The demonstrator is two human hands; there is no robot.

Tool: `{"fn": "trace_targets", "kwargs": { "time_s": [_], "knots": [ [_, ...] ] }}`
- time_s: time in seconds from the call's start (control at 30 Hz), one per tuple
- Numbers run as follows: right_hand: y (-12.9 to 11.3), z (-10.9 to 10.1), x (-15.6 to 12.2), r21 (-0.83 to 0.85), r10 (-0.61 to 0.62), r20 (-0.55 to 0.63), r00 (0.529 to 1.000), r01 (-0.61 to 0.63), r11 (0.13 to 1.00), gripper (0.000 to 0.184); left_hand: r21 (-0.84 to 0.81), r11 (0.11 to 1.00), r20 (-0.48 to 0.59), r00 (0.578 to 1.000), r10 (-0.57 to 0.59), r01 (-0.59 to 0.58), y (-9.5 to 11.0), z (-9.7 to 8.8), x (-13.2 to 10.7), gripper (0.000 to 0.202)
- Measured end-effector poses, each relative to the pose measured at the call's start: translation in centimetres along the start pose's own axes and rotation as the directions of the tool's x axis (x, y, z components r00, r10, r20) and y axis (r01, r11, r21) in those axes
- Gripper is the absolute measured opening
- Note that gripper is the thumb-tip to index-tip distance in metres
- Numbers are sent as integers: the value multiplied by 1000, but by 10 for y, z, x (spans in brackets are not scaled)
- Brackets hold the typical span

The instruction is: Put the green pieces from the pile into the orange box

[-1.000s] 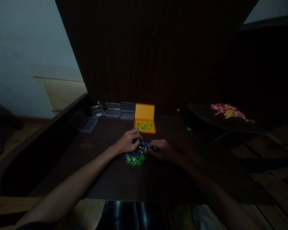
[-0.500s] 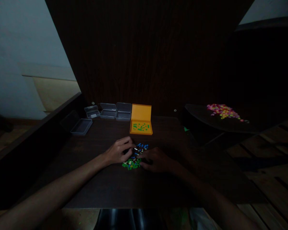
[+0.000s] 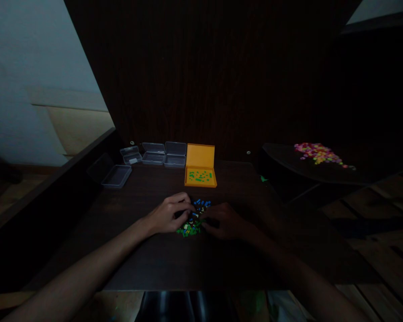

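A loose pile of small plastic pieces, which look like tiny building bricks point(image 3: 189, 230), lies on the dark table, green at the near side, with blue bricks point(image 3: 202, 203) at the far side and pale ones between. My left hand point(image 3: 174, 212) rests at the pile's left edge, fingers bent, with a gap between thumb and index finger. From the right, my right hand point(image 3: 224, 221) reaches in, in deep shadow. Its thumb and index tips close around a small green brick point(image 3: 202, 222) at the pile's edge; the grip is hard to see.
Behind the pile stands an open yellow box point(image 3: 200, 184) with green pieces inside. Several open clear plastic boxes point(image 3: 117, 176) line the back left. Colourful beads point(image 3: 319, 153) lie on a shelf at right. A dark panel point(image 3: 201, 80) rises behind the table point(image 3: 154, 268).
My right fingertips have drawn back from the middle of the pile to its right edge, at a green brick. My left hand stays beside the pile. The view has shifted slightly.
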State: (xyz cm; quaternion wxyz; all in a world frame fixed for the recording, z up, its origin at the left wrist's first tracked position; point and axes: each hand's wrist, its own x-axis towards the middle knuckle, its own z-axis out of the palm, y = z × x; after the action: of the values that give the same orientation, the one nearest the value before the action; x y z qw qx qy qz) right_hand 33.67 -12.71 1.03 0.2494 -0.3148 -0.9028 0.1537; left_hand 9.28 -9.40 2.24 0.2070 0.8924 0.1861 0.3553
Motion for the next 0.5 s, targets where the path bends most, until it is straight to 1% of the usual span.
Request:
{"fn": "trace_targets", "kwargs": {
  "time_s": [0.1,0.23,0.33,0.5],
  "knots": [
    [-1,1,0,8,-8,-1,1000,8,1000,17,-29,1000,127,992,3,0,5,-1,1,24],
    [-3,3,1,13,-32,8,999,32,999,22,-40,999,219,976,3,6,7,-2,2,22],
    [-4,4,2,7,-41,23,999,40,999,22,-22,1000,247,969,2,4,6,-2,2,22],
    [-3,3,2,28,-40,7,999,40,999,17,15,1000,231,973,-12,9,6,-3,1,21]
  ]
}}
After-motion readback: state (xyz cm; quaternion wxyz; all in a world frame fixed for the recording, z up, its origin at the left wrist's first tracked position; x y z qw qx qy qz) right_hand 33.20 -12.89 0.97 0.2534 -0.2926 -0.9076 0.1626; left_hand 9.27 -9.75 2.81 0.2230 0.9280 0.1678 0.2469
